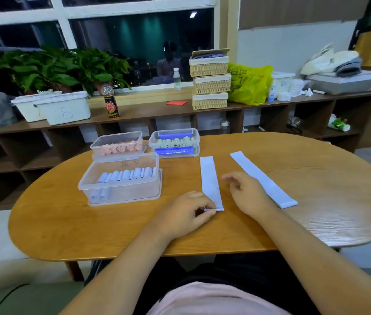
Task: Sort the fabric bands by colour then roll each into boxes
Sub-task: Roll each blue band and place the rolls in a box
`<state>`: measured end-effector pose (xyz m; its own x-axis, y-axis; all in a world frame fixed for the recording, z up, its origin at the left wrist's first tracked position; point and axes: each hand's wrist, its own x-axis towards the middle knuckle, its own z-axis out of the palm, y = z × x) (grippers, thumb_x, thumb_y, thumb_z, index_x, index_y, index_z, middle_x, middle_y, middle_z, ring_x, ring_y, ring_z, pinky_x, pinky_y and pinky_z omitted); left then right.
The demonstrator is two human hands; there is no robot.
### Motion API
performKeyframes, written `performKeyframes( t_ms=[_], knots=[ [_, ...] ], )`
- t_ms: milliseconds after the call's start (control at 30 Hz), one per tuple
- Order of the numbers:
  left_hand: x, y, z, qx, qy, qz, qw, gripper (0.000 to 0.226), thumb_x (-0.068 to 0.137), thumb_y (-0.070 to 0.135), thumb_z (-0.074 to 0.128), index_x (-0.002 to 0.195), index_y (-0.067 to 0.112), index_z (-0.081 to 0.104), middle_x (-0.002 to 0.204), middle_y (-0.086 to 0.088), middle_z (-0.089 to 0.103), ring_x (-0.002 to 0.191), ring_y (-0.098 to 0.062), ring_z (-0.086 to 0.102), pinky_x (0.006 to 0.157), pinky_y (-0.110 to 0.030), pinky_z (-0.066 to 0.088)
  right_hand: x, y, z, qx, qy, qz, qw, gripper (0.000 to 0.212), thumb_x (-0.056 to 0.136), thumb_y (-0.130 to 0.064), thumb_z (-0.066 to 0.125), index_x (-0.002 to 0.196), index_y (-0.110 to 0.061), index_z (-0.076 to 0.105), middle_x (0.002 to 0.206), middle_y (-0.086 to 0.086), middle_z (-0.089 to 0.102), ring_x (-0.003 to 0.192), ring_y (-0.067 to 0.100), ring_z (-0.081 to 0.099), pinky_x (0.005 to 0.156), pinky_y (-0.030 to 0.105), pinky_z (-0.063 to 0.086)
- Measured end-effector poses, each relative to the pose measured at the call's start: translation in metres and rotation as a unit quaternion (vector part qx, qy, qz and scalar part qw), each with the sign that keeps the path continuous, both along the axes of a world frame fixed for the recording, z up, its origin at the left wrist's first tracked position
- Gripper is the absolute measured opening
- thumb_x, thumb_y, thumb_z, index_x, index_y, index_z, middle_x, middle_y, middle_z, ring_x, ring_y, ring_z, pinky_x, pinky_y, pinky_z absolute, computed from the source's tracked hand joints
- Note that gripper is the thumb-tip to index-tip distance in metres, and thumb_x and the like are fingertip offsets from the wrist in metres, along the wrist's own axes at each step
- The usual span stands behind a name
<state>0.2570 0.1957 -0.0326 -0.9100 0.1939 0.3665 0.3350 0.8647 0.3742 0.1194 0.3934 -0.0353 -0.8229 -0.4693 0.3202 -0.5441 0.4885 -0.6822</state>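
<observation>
Your left grip (184,214) pinches the pale-blue band (210,178) at its near end; right grip (248,194) hangs open. Likely limp, light: take both near corners.

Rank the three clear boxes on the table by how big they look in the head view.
1. Box of pale blue rolls: clearly largest, though also nearest the camera.
2. Pink-roll box and green-roll box: they look about alike, so I won't rank them.

Wooden table (66,223) — three boxes (120,194), two bands (210,178)

Dim indoor light, pale glare on the table (339,223), fisheye bending at edges.
</observation>
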Motion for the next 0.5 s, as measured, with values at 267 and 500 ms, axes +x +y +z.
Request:
performKeyframes(
  t_ms=[267,500],
  knots=[
    [0.010,0.007,-0.005,0.038,0.012,-0.031,0.999,0.025,0.097,0.042,0.077,0.116,0.025,0.074,0.107,0.019,0.066,0.103,-0.002,0.061,0.091,-0.026,0.052,0.030,0.025,-0.003,-0.015,-0.023,0.047,0.999,0.039,0.103,-0.006,0.054,0.116,-0.037,0.074,0.117,-0.027,0.069,0.112,-0.011,0.060,0.095,0.014,0.046],
    [0.009,0.004,-0.004,0.012,-0.027,0.007,1.000,0.043,0.089,0.055,0.075,0.125,0.038,0.060,0.118,0.023,0.059,0.116,-0.002,0.055,0.101,-0.036,0.049,0.052,0.037,0.007,-0.014,-0.040,0.182,0.982,0.045,0.089,0.005,0.060,0.111,-0.031,0.075,0.118,-0.017,0.071,0.118,0.005,0.064,0.100,0.018,0.046]
  ],
)
